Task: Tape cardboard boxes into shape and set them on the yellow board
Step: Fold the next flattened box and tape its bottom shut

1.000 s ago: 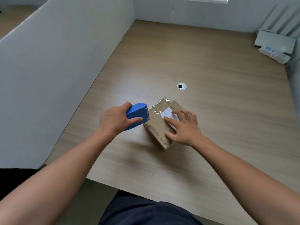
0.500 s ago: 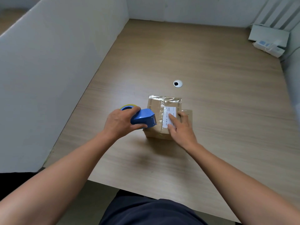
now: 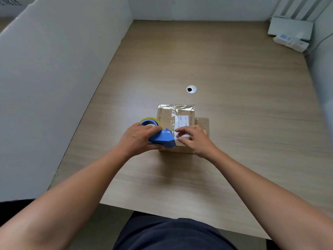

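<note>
Nothing can be read; the white label (image 3: 182,121) on the cardboard box (image 3: 166,114) bears print too small to make out; dark lettering (image 3: 8,1) beyond the partition (image 3: 54,69) is cut off.

Soft daylight, faint shadows, wide-angle bending, blurred right edge.

box (image 3: 166,114) brown | dispenser (image 3: 162,139) blue | label (image 3: 182,121) white | table (image 3: 225,69) wood-grain
</note>
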A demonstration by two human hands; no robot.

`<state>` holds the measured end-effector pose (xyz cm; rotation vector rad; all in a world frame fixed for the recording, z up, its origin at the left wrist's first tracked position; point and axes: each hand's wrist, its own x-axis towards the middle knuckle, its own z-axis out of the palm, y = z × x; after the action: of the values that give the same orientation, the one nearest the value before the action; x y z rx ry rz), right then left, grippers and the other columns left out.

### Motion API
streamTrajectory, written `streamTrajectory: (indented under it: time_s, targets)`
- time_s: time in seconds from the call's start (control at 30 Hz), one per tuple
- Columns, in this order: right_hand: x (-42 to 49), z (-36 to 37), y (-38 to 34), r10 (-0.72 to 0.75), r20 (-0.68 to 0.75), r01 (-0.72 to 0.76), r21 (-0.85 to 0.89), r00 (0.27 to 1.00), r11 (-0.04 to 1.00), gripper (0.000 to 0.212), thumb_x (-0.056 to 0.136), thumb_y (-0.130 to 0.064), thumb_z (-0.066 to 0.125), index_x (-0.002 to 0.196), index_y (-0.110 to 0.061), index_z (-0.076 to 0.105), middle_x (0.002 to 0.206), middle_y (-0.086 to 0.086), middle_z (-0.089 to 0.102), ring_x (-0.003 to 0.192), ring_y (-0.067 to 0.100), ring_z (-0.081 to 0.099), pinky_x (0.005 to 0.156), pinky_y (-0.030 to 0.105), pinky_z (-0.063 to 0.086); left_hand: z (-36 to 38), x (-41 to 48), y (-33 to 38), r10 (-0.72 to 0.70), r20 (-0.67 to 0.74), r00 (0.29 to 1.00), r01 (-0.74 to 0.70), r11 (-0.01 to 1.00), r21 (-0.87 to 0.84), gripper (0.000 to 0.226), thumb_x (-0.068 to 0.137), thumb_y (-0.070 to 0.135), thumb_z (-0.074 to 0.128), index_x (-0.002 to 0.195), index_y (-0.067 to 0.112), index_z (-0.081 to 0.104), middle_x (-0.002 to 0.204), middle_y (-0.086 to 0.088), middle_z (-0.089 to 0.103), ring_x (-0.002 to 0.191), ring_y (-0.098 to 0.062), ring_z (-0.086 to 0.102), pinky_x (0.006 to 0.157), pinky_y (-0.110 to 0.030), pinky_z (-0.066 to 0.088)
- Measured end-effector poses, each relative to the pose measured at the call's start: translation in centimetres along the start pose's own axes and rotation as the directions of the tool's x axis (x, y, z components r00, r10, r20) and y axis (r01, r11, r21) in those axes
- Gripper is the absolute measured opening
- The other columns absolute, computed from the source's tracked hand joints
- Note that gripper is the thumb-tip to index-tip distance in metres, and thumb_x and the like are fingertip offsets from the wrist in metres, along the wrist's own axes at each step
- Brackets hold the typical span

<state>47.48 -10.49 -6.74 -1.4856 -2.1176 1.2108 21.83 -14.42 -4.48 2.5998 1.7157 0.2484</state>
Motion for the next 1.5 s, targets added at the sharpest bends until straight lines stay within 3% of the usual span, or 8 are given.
streamTrajectory:
  time_s: [0.17, 0.47, 0.63, 0.77, 1.03, 1.2, 1.33, 1.5]
  targets:
    - [0.2, 0.5, -0.8, 0.06, -0.059, -0.056, 0.07, 0.996, 0.996, 0.003, 0.094, -0.039, 0.067, 0.096, -0.038, 0.067, 0.089, -0.028, 0.063, 0.108, 0.007, 0.042, 0.1, 0.039, 0.026, 0.4, 0.1, -0.1, 0.01, 0.039, 0.999, -0.01, 1.0, -0.001, 0.058, 0.076, 0.066, 0.076, 0.116, 0.031, 0.051, 0.096, 0.006, 0.069, 0.071, -0.026, 0.06, 0.07, -0.026, 0.032]
    - [-0.2, 2.1, -1.8, 0.111, -0.211, -0.08, 0.152, 0.971, 0.985, 0.024, 0.097, -0.029, 0.062, 0.077, -0.032, 0.05, 0.086, -0.015, 0.059, 0.103, 0.014, 0.046, 0.085, 0.033, 0.02, 0.6, 0.0, 0.3, -0.011, -0.047, 0.999, 0.01, 1.0, -0.011, 0.061, 0.069, 0.063, 0.081, 0.112, 0.029, 0.056, 0.091, 0.006, 0.07, 0.065, -0.026, 0.055, 0.064, -0.024, 0.035]
    - [-2.6, 2.2, -0.4, 0.324, -0.335, -0.154, 0.445, 0.885, 0.882, 0.026, 0.094, -0.021, 0.061, 0.073, -0.03, 0.047, 0.072, -0.014, 0.054, 0.081, 0.018, 0.051, 0.082, 0.043, 0.04, 1.0, -0.1, -0.2, 0.023, -0.033, 0.999, -0.024, 0.999, -0.025, 0.059, 0.072, 0.066, 0.077, 0.113, 0.032, 0.051, 0.087, 0.005, 0.067, 0.066, -0.027, 0.054, 0.065, -0.025, 0.034]
    - [-4.9, 1.0, 2.2, 0.467, -0.28, -0.202, 0.636, 0.839, 0.745, 0.021, 0.099, -0.011, 0.058, 0.08, -0.018, 0.051, 0.084, 0.006, 0.057, 0.08, 0.018, 0.052, 0.074, 0.032, 0.042, 1.1, 0.3, -0.2, 0.058, -0.045, 0.997, -0.058, 0.998, -0.012, 0.062, 0.069, 0.064, 0.083, 0.111, 0.032, 0.051, 0.08, 0.004, 0.064, 0.061, -0.026, 0.05, 0.063, -0.026, 0.035]
    - [-4.7, 1.3, 3.5, 0.497, -0.128, -0.291, 0.676, 0.858, 0.677, 0.021, 0.098, -0.009, 0.058, 0.08, -0.019, 0.051, 0.084, 0.005, 0.061, 0.069, 0.014, 0.046, 0.068, 0.028, 0.038, 1.0, 0.5, -0.3, 0.108, -0.055, 0.993, -0.108, 0.994, -0.004, 0.063, 0.068, 0.064, 0.084, 0.112, 0.031, 0.053, 0.078, 0.003, 0.062, 0.064, -0.018, 0.03, 0.064, -0.025, 0.031]
    - [-5.5, 2.3, 4.0, 0.534, -0.087, -0.327, 0.705, 0.841, 0.629, 0.021, 0.1, -0.011, 0.055, 0.082, -0.019, 0.051, 0.081, 0.003, 0.061, 0.062, 0.013, 0.042, 0.055, 0.023, 0.034, 0.8, 1.0, -0.4, 0.174, -0.037, 0.984, -0.172, 0.984, 0.043, 0.06, 0.069, 0.063, 0.084, 0.111, 0.027, 0.06, 0.074, 0.003, 0.059, 0.06, -0.021, 0.032, 0.062, -0.025, 0.029]
    - [-5.2, 2.5, 4.3, 0.534, -0.104, -0.321, 0.698, 0.839, 0.64, 0.02, 0.099, -0.012, 0.056, 0.082, -0.02, 0.051, 0.083, 0.004, 0.061, 0.065, 0.014, 0.045, 0.06, 0.027, 0.034, 0.4, 0.5, -0.4, 0.21, -0.044, 0.977, -0.208, 0.977, 0.044, 0.055, 0.078, 0.069, 0.068, 0.113, 0.026, 0.063, 0.075, 0.003, 0.062, 0.056, -0.028, 0.049, 0.06, -0.028, 0.038]
    - [-5.0, 2.7, 4.6, 0.515, -0.114, -0.308, 0.685, 0.85, 0.66, 0.018, 0.098, -0.012, 0.057, 0.083, -0.02, 0.052, 0.079, 0.002, 0.06, 0.064, 0.013, 0.045, 0.062, 0.027, 0.035, 0.9, -0.7, -0.4, 0.174, -0.059, 0.983, -0.175, 0.985, -0.011, 0.057, 0.08, 0.073, 0.057, 0.116, 0.028, 0.057, 0.077, 0.002, 0.063, 0.06, -0.028, 0.053, 0.061, -0.029, 0.041]
